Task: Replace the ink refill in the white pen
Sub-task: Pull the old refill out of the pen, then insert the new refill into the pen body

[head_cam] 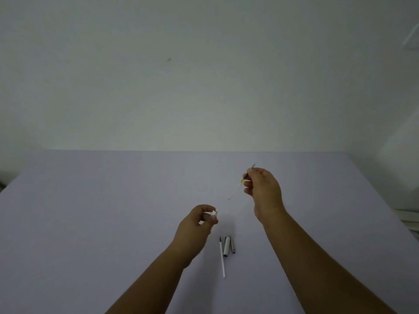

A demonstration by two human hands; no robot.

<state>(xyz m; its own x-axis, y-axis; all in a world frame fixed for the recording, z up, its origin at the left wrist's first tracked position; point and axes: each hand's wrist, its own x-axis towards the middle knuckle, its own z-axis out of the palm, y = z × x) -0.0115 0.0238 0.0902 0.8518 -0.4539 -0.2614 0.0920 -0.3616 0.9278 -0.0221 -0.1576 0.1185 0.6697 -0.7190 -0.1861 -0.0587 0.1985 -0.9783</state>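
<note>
Refill exchange, pen dismantled.
Right hand (264, 191) pinches the thin refill (237, 189); left hand (199, 225) curls around the white barrel (213, 213). Loose pinch risks dropping it.

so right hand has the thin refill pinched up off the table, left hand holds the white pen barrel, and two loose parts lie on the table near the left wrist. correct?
Not quite: the head view shows three loose parts near the left hand, not two: a long white refill, a white cap and a dark tip piece. The right hand does pinch the thin refill above the table, and the left holds the barrel.
</note>
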